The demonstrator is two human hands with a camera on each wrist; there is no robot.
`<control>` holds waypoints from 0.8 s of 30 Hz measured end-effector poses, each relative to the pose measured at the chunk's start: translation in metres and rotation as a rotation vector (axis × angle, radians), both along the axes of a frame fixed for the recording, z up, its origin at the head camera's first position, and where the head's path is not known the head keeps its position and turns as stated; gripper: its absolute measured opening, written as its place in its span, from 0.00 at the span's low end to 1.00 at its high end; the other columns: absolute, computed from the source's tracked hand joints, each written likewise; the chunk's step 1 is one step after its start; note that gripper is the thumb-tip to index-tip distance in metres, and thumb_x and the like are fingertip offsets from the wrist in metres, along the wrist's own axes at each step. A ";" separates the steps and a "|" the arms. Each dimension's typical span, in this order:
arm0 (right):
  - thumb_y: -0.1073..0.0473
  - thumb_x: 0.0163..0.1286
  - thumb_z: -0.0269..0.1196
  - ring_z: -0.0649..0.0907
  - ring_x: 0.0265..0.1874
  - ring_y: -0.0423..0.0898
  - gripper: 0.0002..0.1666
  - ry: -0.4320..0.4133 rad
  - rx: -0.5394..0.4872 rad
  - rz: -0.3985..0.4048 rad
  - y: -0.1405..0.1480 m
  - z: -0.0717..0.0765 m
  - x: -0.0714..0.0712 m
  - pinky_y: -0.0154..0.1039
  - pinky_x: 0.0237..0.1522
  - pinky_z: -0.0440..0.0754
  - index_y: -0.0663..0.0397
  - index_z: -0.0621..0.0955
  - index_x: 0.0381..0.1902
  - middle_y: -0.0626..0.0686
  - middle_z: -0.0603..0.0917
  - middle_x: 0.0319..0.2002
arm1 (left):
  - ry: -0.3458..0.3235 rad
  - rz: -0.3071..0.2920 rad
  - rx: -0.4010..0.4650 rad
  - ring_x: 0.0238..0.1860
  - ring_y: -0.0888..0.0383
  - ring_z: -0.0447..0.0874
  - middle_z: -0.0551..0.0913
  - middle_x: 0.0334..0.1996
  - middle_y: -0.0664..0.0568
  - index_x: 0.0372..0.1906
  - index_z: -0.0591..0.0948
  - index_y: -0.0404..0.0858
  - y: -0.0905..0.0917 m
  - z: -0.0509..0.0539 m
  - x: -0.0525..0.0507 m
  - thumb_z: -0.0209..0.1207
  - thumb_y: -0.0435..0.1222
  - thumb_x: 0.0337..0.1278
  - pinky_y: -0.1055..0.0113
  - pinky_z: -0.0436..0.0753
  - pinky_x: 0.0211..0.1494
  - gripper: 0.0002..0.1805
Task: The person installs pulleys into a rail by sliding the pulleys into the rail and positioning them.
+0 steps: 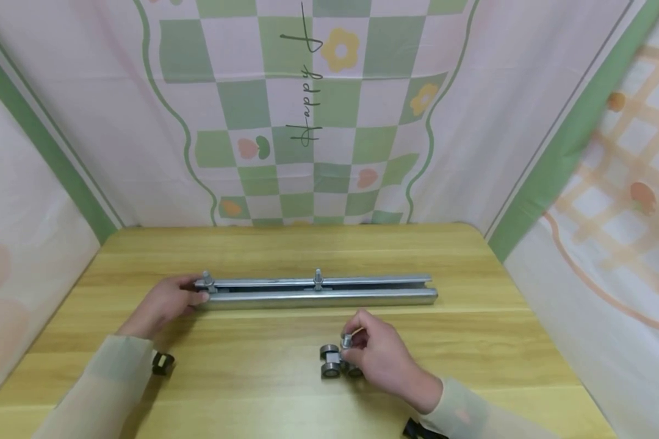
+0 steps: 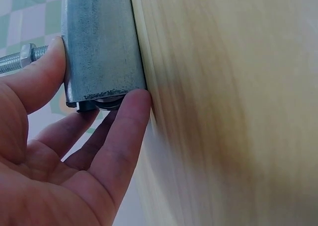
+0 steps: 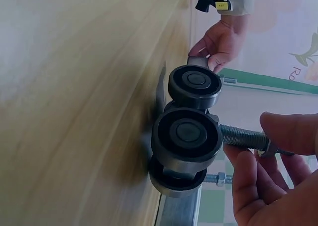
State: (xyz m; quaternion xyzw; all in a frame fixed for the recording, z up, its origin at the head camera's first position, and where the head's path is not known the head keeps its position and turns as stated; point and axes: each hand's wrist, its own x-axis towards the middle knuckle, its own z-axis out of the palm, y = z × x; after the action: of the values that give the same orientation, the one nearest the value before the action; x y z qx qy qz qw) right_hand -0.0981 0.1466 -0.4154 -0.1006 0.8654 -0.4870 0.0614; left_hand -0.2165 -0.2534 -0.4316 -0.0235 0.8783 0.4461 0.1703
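A grey metal rail (image 1: 318,300) with a slot along its top lies across the table. Two upright threaded bolts with nuts, one at the left end (image 1: 207,280) and one near the middle (image 1: 318,279), rise from the slot. My left hand (image 1: 167,303) holds the rail's left end, thumb on one side and fingertips at the end edge; a dark round part shows inside that opening in the left wrist view. In front of the rail, my right hand (image 1: 381,353) pinches the threaded bolt (image 3: 243,136) of a wheeled roller trolley (image 1: 331,361). Fingers partly hide the trolley in the head view.
The wooden table (image 1: 225,378) reaches back to a hanging cloth (image 1: 318,183) with a green and white check pattern. More patterned cloth (image 1: 598,244) hangs at the sides. A black wrist device (image 1: 163,363) sits beside the left sleeve.
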 end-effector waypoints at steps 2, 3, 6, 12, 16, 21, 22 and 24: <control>0.71 0.56 0.70 0.81 0.34 0.45 0.16 0.010 0.015 0.007 0.001 -0.001 0.000 0.37 0.35 0.84 0.53 0.77 0.38 0.47 0.81 0.34 | -0.002 0.001 0.002 0.53 0.46 0.78 0.72 0.63 0.34 0.73 0.65 0.30 0.000 -0.001 0.000 0.64 0.40 0.65 0.53 0.81 0.53 0.37; 0.71 0.56 0.70 0.81 0.34 0.45 0.16 0.013 0.020 0.014 0.002 -0.002 0.001 0.37 0.35 0.83 0.53 0.77 0.38 0.47 0.81 0.34 | -0.003 0.002 0.003 0.53 0.46 0.78 0.72 0.63 0.34 0.73 0.65 0.30 0.000 -0.001 0.000 0.64 0.40 0.65 0.53 0.81 0.53 0.37; 0.70 0.56 0.70 0.81 0.35 0.45 0.16 0.020 0.024 0.037 0.004 -0.003 0.001 0.38 0.38 0.83 0.53 0.77 0.38 0.47 0.81 0.35 | -0.006 0.007 0.009 0.54 0.45 0.77 0.72 0.63 0.34 0.73 0.65 0.30 0.000 -0.002 0.000 0.64 0.40 0.65 0.53 0.81 0.53 0.37; 0.61 0.64 0.68 0.83 0.38 0.44 0.12 0.017 0.013 0.072 0.010 -0.004 0.003 0.39 0.42 0.83 0.53 0.79 0.44 0.48 0.83 0.39 | -0.005 0.011 0.023 0.57 0.45 0.76 0.70 0.66 0.34 0.73 0.65 0.30 0.000 -0.002 0.000 0.63 0.40 0.66 0.53 0.81 0.54 0.36; 0.58 0.66 0.68 0.83 0.39 0.42 0.10 0.039 0.029 0.094 0.012 -0.005 0.003 0.39 0.43 0.83 0.51 0.82 0.44 0.44 0.84 0.39 | -0.002 0.010 0.017 0.56 0.45 0.76 0.70 0.66 0.34 0.73 0.65 0.31 0.000 -0.001 -0.001 0.64 0.40 0.66 0.53 0.81 0.54 0.36; 0.56 0.66 0.69 0.82 0.37 0.40 0.08 0.039 0.045 0.089 0.013 -0.007 0.004 0.38 0.42 0.83 0.47 0.85 0.43 0.39 0.85 0.37 | -0.011 0.010 0.014 0.56 0.45 0.76 0.71 0.65 0.34 0.73 0.65 0.31 0.000 -0.003 -0.001 0.64 0.40 0.65 0.53 0.81 0.54 0.37; 0.56 0.66 0.69 0.82 0.37 0.40 0.08 0.033 0.043 0.083 0.014 -0.008 0.004 0.38 0.41 0.83 0.47 0.86 0.43 0.38 0.85 0.37 | -0.012 0.010 0.014 0.55 0.45 0.77 0.71 0.65 0.34 0.73 0.65 0.31 -0.001 -0.003 -0.001 0.64 0.40 0.65 0.53 0.81 0.54 0.37; 0.54 0.67 0.69 0.82 0.36 0.40 0.08 0.025 0.043 0.071 0.014 -0.008 0.004 0.38 0.40 0.83 0.46 0.86 0.43 0.37 0.85 0.37 | -0.013 0.009 0.012 0.55 0.45 0.76 0.71 0.65 0.34 0.73 0.65 0.31 -0.001 -0.003 -0.002 0.64 0.41 0.65 0.53 0.81 0.54 0.37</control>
State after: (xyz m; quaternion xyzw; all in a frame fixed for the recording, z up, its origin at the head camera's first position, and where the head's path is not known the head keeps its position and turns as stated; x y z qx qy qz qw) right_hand -0.0938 0.1610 -0.4236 -0.1358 0.8723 -0.4645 0.0700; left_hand -0.2182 -0.2542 -0.4350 -0.0292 0.8745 0.4518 0.1743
